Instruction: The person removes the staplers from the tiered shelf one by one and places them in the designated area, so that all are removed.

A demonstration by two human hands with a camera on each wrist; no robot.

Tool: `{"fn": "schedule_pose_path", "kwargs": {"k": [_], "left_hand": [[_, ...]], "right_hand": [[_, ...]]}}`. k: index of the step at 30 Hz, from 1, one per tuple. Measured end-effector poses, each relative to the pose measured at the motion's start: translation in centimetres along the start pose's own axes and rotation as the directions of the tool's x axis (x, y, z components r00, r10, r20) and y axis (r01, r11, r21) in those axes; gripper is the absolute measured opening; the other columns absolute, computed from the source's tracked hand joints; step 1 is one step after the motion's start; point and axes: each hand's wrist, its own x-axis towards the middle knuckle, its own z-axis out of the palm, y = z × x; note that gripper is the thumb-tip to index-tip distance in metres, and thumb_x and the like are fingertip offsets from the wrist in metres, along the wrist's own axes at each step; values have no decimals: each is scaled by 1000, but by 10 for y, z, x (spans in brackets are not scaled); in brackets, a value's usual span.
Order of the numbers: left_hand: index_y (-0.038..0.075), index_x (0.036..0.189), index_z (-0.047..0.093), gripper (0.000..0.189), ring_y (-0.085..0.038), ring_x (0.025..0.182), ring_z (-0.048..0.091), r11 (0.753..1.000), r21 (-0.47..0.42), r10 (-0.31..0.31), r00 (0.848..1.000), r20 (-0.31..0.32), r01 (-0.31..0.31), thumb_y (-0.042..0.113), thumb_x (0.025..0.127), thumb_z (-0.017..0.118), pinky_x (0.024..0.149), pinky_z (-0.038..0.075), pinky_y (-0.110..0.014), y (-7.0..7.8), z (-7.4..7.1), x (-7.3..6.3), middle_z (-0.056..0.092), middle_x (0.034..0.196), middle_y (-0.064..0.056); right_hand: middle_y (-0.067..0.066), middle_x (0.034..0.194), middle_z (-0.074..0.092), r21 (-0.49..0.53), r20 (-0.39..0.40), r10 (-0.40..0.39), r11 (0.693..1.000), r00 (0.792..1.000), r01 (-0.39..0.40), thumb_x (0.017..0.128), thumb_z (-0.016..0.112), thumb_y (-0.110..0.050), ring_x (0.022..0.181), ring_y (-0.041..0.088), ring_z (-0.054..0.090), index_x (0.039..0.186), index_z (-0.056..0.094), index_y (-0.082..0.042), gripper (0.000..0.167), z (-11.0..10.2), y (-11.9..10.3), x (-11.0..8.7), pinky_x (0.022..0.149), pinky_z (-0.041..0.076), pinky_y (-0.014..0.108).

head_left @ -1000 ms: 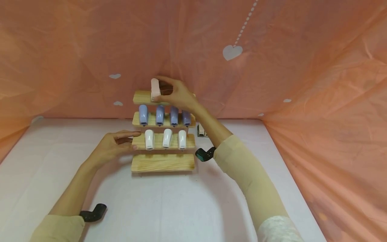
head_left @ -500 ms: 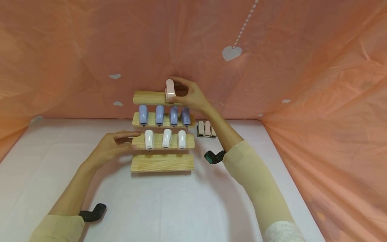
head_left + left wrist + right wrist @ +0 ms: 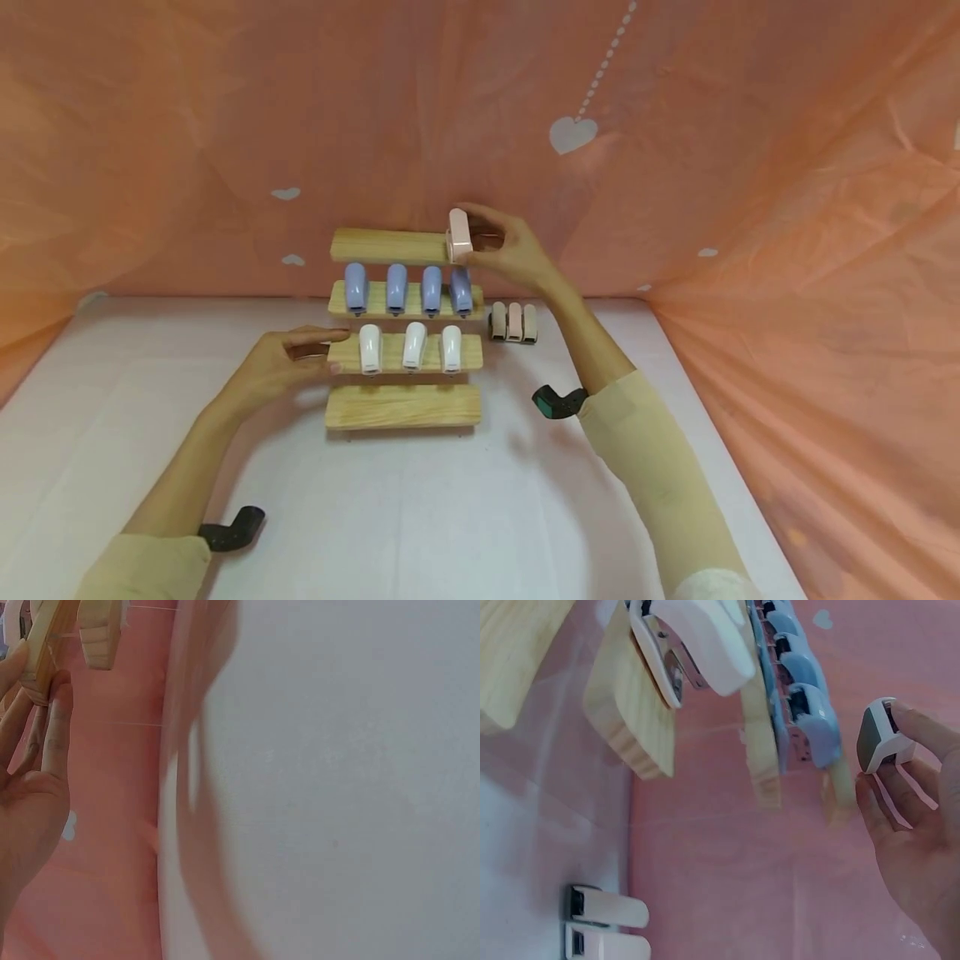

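Note:
My right hand [image 3: 517, 254] pinches a small pale pink stapler [image 3: 459, 236] between thumb and fingers at the right end of the top board. In the right wrist view this stapler [image 3: 885, 735] appears end-on, apart from the wooden board [image 3: 840, 796] beside it. My left hand [image 3: 272, 364] grips the left end of the third board down [image 3: 344, 353] on the tiered wooden rack. Its thumb and fingers lie on either side of the board end [image 3: 46, 656] in the left wrist view. Blue-purple staplers [image 3: 356, 288] line the second board; three white staplers [image 3: 413, 346] stand on the third.
Three small staplers [image 3: 514, 322], beige and pink, stand side by side on the white table [image 3: 420, 517] right of the rack. The lowest board [image 3: 403, 407] is at the front. An orange-pink curtain [image 3: 225, 125] hangs behind and at both sides.
My right hand has carried the pink stapler rightward along the top board, from its left part to its right end. The three small staplers have come into full view. My left hand stays put.

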Motion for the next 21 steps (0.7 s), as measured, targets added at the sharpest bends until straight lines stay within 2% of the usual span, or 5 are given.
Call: {"fn": "schedule_pose_path", "kwargs": {"k": [5, 13, 21], "left_hand": [[10, 133, 64, 48, -9, 110, 60, 1000, -1, -6, 1000, -2, 6, 22, 88, 78, 90, 49, -15, -2, 1, 1, 57, 137, -11], [10, 131, 66, 47, -5, 108, 60, 1000, 8, -9, 1000, -25, 9, 19, 87, 79, 87, 49, -14, 0, -2, -1, 59, 135, -11], [8, 132, 65, 47, -4, 106, 61, 1000, 0, 29, 999, -14, -29, 16, 87, 78, 87, 49, -13, 0, -2, -2, 60, 133, -12]], "right_hand": [[17, 132, 59, -36, -8, -13, 999, 1000, 13, 82, 78, 1, 117, 27, 58, 143, 51, -3, 67, -13, -1, -7, 103, 46, 40], [17, 143, 51, -25, -29, -10, 1000, 1000, 10, 83, 75, 6, 124, 30, 54, 147, 46, -2, 70, -28, 10, -18, 107, 44, 36], [16, 143, 50, -2, -84, 9, 1000, 996, -9, 81, 73, 12, 123, 30, 53, 145, 48, -1, 70, -42, 26, -35, 108, 42, 37]]}}
